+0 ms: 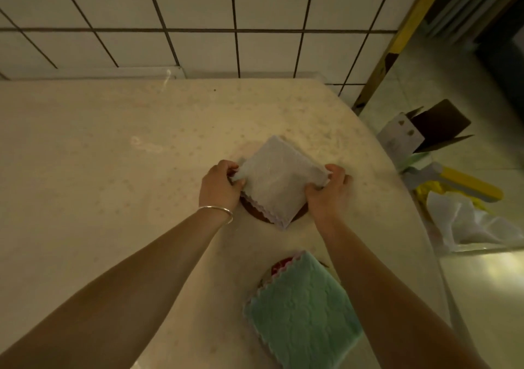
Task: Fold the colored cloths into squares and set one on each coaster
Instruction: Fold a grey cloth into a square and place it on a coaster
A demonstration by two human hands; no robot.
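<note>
A pale lilac cloth, folded into a square with scalloped edges, lies diagonally over a dark round coaster near the table's middle right. My left hand pinches its left corner and my right hand pinches its right corner. Closer to me, a folded mint-green cloth rests on a second coaster, of which only a reddish sliver shows at the cloth's far corner.
The cream table runs back to a white tiled wall. Beyond its right edge, on the floor, stand an open cardboard box, a yellow-handled tool and a crumpled plastic bag.
</note>
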